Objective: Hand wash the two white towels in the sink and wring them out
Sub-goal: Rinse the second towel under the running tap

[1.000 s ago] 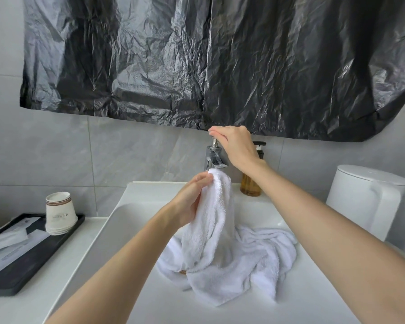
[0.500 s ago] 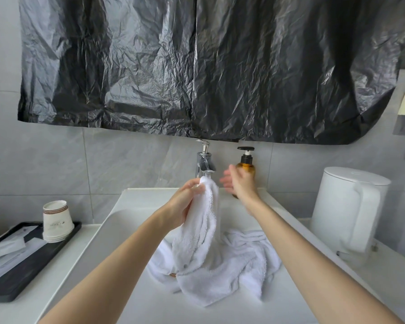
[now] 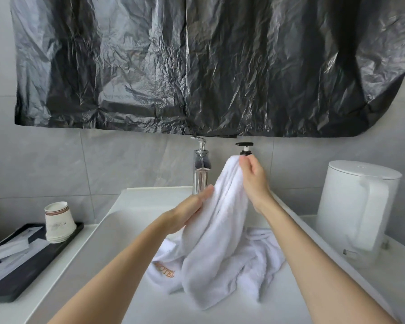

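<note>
- Right hand (image 3: 253, 181) off the faucet (image 3: 200, 167), now pinching top of lifted towel (image 3: 220, 220); left hand (image 3: 185, 213) slid down, fingers flat against its side.
- White sink (image 3: 112, 232), grey tiles (image 3: 56, 164), black plastic sheet (image 3: 197, 66) above.
- Count: two towels, second towel (image 3: 264, 253) heaped in basin; one faucet, one pump bottle (image 3: 244, 147), one kettle (image 3: 358, 202).

Right hand (image 3: 253, 178) pinches the white terry towel's (image 3: 220, 225) top; left hand (image 3: 187, 213) presses straight-fingered against its left side, forearms extended.
</note>
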